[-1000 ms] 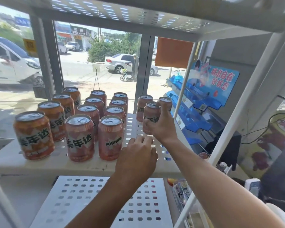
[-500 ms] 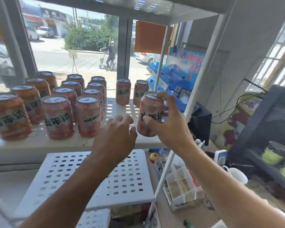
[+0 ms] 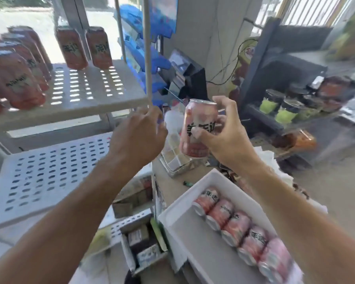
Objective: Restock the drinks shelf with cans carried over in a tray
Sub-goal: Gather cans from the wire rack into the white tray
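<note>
At the far left a white perforated drinks shelf (image 3: 94,93) carries orange cans: a crowded group (image 3: 19,78) at its left end and two more (image 3: 84,48) standing side by side further back. Beyond them a window gives onto a sunlit street. A lower perforated shelf (image 3: 45,173) sits beneath, nearer. The left hand (image 3: 137,136) hovers in front of the shelf's upright post, fingers loosely curled and gripping nothing. Just right of it, the right hand (image 3: 223,136) grasps one upright can (image 3: 199,128) in the air, thumb across its label. Near and to the right, a white tray (image 3: 193,238) holds a row of five cans (image 3: 242,228) lying on their sides. Behind it runs a cluttered table (image 3: 336,181), with a dark rack of jars at the far right.
</note>
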